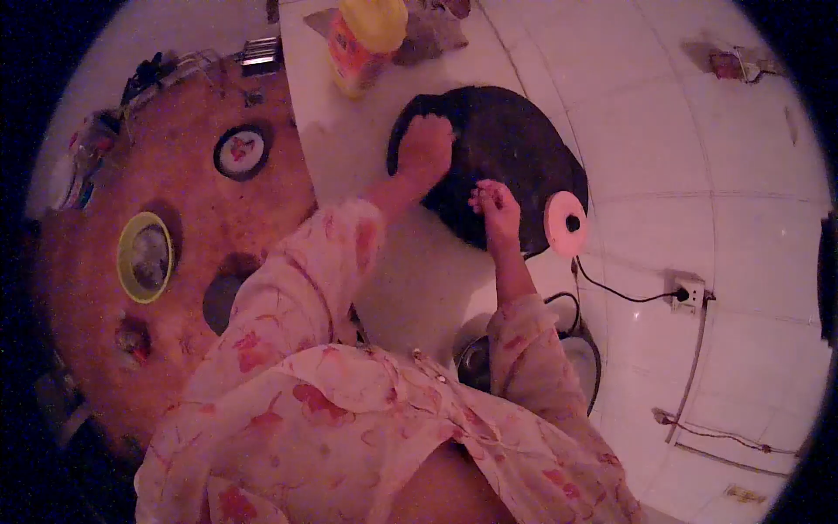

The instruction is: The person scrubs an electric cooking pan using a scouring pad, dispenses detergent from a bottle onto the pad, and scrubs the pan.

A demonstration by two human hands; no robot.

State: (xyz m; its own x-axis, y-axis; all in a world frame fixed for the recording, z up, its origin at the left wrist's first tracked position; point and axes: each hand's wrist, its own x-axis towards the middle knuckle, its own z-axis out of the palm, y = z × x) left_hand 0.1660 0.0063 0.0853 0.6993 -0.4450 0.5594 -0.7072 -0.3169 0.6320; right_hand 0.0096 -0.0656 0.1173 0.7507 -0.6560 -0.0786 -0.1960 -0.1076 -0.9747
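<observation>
A large dark round thing (524,144), like a wide flat pan, lies on the pale counter (406,262). At its left rim my left hand (426,147) is closed, its fingers curled down and partly hidden. Over the lower part of the dark surface is my right hand (496,210). Its fingers are bent in toward the thumb, and I cannot make out what they hold, if anything. A pale pink disc with a black knob (555,234) sits beside the right rim.
A yellow-lidded tub (356,52) stands at the counter's far end. A black cord runs to a wall socket (690,295). Another dark appliance (474,362) is by my right sleeve. Below, on the reddish floor, are a yellow-rimmed basin (124,266) and a round plate (240,152).
</observation>
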